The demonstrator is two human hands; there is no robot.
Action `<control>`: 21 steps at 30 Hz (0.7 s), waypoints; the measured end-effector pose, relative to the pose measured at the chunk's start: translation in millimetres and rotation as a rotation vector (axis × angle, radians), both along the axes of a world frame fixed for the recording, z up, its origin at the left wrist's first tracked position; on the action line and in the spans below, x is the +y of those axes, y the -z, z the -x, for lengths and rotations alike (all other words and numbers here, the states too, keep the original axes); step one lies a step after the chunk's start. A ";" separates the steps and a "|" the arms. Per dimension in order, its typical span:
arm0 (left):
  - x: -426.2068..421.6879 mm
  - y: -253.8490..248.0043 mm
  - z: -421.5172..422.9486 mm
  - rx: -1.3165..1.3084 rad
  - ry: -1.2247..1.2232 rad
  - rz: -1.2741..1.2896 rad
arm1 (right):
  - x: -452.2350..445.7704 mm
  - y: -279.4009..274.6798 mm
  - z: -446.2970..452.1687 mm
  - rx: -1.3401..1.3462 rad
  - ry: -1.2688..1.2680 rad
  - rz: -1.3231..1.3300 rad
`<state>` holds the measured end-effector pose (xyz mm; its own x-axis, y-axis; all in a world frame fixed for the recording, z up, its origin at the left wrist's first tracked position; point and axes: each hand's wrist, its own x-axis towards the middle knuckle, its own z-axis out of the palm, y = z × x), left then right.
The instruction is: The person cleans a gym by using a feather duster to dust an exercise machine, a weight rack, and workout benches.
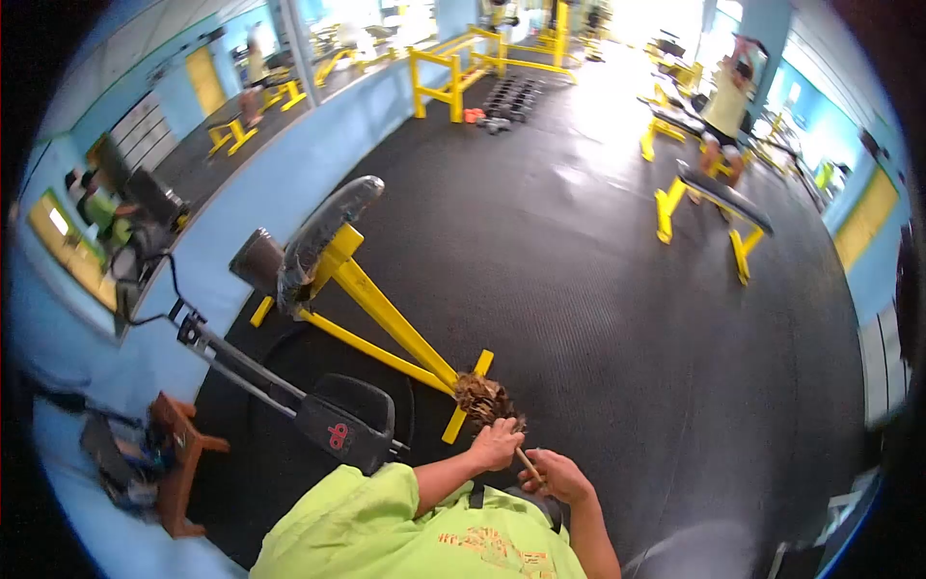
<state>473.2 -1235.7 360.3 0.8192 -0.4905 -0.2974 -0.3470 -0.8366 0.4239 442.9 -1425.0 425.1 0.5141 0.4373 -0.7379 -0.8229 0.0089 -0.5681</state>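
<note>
A feather duster [481,397] with brown feathers and a thin wooden handle is in front of my body, its feathers pointing away from me. My left hand [497,444] is closed at the base of the feathers, where they meet the handle. Lower down, my right hand [560,477] has its fingers curled round the handle near its end. Just beyond the feathers is the yellow foot [470,398] of a padded bench [371,294]. Its black pad looks worn and wrapped in plastic.
At left stand a black and grey exercise machine [342,425] and a brown wooden stool [181,463]. A wall mirror [193,106] runs along the left. Dumbbells [511,99] lie by a yellow rack [439,82]. At right, another person [725,106] with raised arms sits behind a flat bench [723,193].
</note>
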 end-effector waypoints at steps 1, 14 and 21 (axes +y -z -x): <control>-15.6 3.0 -14.6 -0.037 -0.049 0.033 | -10.5 -5.4 -27.4 -0.008 -0.054 0.000; -71.9 11.1 -217.2 0.008 -0.306 0.021 | -55.9 19.6 -288.8 -0.216 -0.739 0.365; -73.5 -18.6 -384.2 0.048 -0.274 0.035 | -89.6 34.5 -460.7 -0.413 -0.741 0.665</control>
